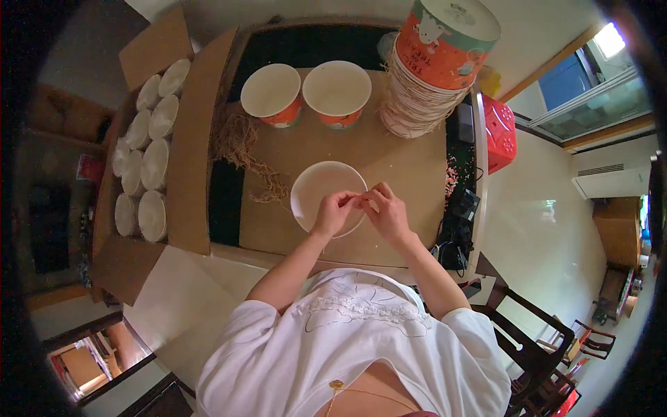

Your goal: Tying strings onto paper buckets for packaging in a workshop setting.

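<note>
My left hand [335,211] and my right hand [384,210] meet above the right side of a white paper bucket [310,184], its round mouth facing up. Both hands are closed, thumbs and fingers pinched together near the rim. Whatever is between the fingertips is too small to make out. Left of this bucket lies a tangled bundle of thin brown strings [240,142], with loose ends trailing toward it. Beyond stand two paper buckets, a left one [272,90] and a right one [338,87], white inside with orange printed sides.
A tall stack of paper buckets [445,52] wound with string stands at the far right. On the left, an open carton [191,139] holds several stacks of white buckets. Black cables [451,247] and small pink bits [451,174] lie along the table's right edge, beside a red stool [499,132].
</note>
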Tool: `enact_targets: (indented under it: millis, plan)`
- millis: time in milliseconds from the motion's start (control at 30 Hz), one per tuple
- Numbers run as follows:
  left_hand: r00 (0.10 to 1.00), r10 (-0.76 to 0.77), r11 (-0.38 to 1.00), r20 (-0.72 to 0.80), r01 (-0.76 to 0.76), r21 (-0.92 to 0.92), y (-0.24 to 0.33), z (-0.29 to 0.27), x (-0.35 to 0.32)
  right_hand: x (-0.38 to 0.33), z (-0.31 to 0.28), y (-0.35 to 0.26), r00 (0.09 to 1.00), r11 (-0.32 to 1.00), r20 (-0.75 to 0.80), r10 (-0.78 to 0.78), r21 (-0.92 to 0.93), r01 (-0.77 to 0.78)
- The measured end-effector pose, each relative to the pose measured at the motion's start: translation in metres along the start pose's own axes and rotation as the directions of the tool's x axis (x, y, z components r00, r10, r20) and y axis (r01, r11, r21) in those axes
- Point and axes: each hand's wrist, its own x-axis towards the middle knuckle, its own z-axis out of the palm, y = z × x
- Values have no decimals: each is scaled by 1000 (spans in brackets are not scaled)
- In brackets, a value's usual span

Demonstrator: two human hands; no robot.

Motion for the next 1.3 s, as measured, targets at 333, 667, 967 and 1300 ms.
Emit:
enact_targets:
  millis: [333, 667, 967, 1300]
  plan:
    - [1000, -6, 1000, -7, 6, 13, 2, -11, 0, 0, -7, -6, 1000, 999, 23, 20, -31, -20]
    - [985, -173, 982, -23, 171, -82, 22, -16, -2, 1, -5, -7, 1000, 1000, 19, 12, -16, -12]
    - [982, 113, 987, -151, -93, 134, 4, -9, 0, 0, -2, -3, 999, 999, 26, -36, 29, 35]
    - [975, 193, 967, -105, -171, 191, 30, -3, -9, 5, -9, -10, 1000, 979, 23, -2, 202, -3]
